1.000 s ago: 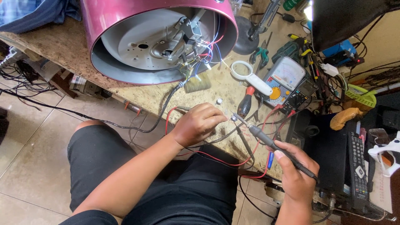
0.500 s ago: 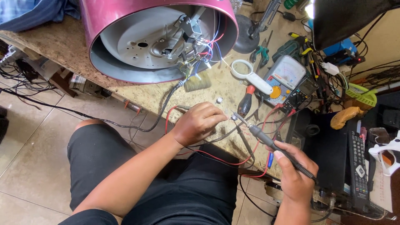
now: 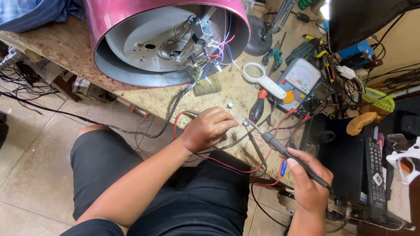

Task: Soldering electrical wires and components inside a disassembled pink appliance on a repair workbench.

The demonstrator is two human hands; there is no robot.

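My left hand (image 3: pixel 209 128) rests on the edge of a worn wooden bench (image 3: pixel 57 48), fingers pinched on thin wires and a small part at its tip. My right hand (image 3: pixel 309 180) grips a black soldering iron (image 3: pixel 286 153) like a pen, its metal tip touching the part held by my left fingers. Red wires (image 3: pixel 227 165) loop under both hands. A magenta round appliance shell (image 3: pixel 166 39) lies on its side behind, open base facing me, with wiring inside.
A white magnifier (image 3: pixel 262 80), red-handled pliers (image 3: pixel 258 107), an analog multimeter (image 3: pixel 299 81), pliers and cables crowd the bench's right side. A black remote (image 3: pixel 375 170) lies at far right. Below is tiled floor (image 3: pixel 39 144) with cables; my knees are under the bench edge.
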